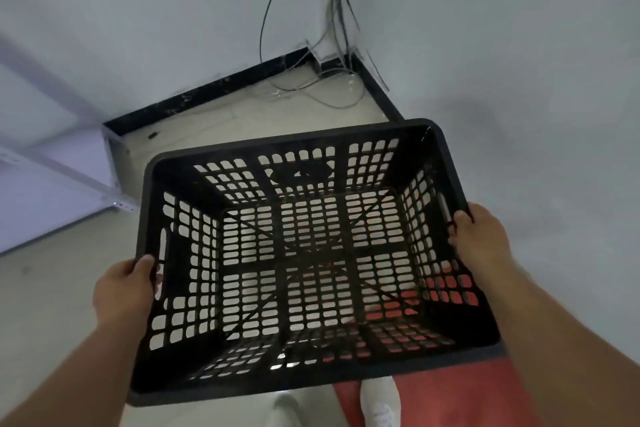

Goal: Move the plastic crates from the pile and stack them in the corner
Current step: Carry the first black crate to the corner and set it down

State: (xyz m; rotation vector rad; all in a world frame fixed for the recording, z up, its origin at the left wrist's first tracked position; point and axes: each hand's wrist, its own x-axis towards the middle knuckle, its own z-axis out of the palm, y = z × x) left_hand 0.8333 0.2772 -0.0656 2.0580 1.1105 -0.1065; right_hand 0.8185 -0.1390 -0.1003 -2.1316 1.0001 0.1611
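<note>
I hold one black plastic crate [311, 156] with slotted walls and floor, open side up, in the air in front of me. My left hand [121, 291] grips its left rim beside the handle slot. My right hand [481, 243] grips the right rim at the other handle slot. The crate is empty; pale floor shows through its slots. Beyond it lies the room corner [332, 66], where two white walls meet above a black skirting. No other crate is in view.
Loose grey and black cables [311, 94] hang down the corner and trail over the floor there. A white panel or shelf edge [52, 191] juts in at the left. My white shoe [377, 402] and red trouser leg [450, 399] show under the crate.
</note>
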